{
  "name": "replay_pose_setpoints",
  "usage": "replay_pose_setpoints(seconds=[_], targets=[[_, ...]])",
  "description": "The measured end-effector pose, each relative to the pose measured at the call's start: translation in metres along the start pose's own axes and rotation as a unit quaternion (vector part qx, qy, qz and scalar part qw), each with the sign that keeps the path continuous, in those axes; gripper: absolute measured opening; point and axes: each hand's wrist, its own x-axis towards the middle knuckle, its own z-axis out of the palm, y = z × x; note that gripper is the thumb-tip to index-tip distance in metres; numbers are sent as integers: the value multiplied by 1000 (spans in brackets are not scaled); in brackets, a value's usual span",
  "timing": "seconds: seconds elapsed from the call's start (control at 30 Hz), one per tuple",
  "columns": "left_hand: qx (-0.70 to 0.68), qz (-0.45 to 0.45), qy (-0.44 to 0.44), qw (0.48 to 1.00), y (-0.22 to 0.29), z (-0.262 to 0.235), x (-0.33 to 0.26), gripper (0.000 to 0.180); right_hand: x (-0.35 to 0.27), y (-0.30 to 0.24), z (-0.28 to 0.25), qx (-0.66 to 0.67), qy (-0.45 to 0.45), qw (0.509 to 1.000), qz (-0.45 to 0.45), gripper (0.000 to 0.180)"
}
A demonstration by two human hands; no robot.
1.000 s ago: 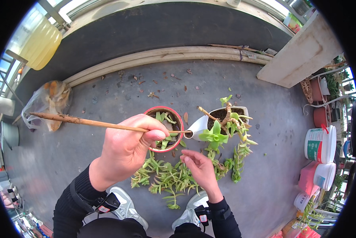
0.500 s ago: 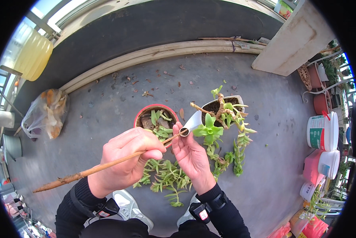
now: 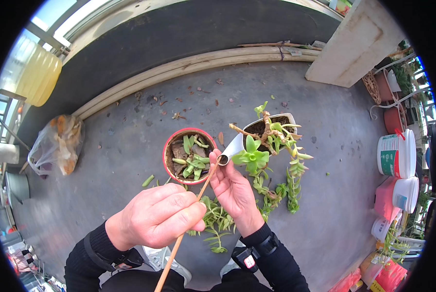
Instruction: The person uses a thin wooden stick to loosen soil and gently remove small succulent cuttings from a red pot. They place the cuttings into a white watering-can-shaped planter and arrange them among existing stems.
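My left hand (image 3: pixel 157 214) is closed around a thin wooden stick (image 3: pixel 171 263), whose upper end reaches the round mouth of a white spout. That spout (image 3: pixel 234 147) belongs to a white planter (image 3: pixel 293 118) of dark soil with a leggy succulent (image 3: pixel 252 156) trailing over its side. My right hand (image 3: pixel 235 194) curls its fingers and thumb around the spout's mouth. Left of the spout stands a round pot with a red rim (image 3: pixel 191 130), holding soil and loose leaves. Succulent cuttings (image 3: pixel 217 225) lie on the floor beneath my hands, partly hidden by the left one.
A clear plastic bag (image 3: pixel 62 143) with orange-brown contents lies at the left. White buckets (image 3: pixel 395 153) and plant pots line the right side. Long pale poles (image 3: pixel 179 73) run along the far wall beside an upright white slab (image 3: pixel 354 44). Dry leaves dot the grey floor.
My left hand has moved down and nearer to me, swinging the stick from a slant to a steeper angle. The red-rimmed pot is now more visible. My right hand stays at the spout.
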Motion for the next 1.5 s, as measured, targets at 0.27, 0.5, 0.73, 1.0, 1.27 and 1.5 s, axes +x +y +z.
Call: replay_pose_setpoints(seconds=[0.27,0.5,0.73,1.0,1.27,1.5], targets=[[-61,-123,84,987,-4,11,-9,17,1,0,-1,5,-8,1000,7,34],[-42,-94,63,993,1,-6,0,11,1,1,0,-14,-23,1000,2,33],[-10,-194,42,980,8,0,20,10,2,2,0,-22,-23,999,-11,32],[-221,-402,176,871,-19,-9,16,28,3,2,-3,-25,-33,999,-2,32],[-23,-201,17,979,-3,-12,29,24,2,1,-2,-36,-30,999,-5,33],[-239,-395,186,867,-9,-1,11,29,3,2,-3,-39,-36,999,-3,32]])
